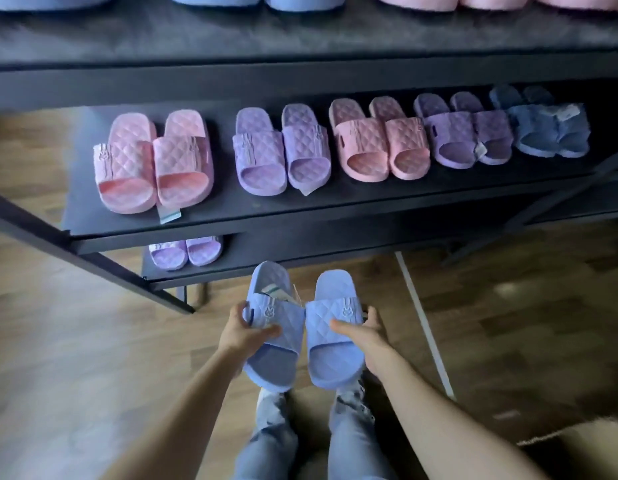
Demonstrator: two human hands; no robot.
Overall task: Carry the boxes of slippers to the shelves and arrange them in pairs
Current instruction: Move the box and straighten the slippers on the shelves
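The left hand (246, 329) and right hand (368, 336) each grip one of the blue slippers (335, 362), just before the lowest shelf (335, 252). They are best set touching, toes level, beside its purple pair (186, 253).

Dark shelving on a wood floor.
A black metal-framed shelving unit (300, 216) with three visible tiers stands on a brown wood-plank floor (75, 358). A slanted frame bar (92, 263) crosses its left end. A pale narrow strip (426, 327), possibly tape or trim, runs along the floor at right. Soft light leaves a whitish sheen on the planks at left.
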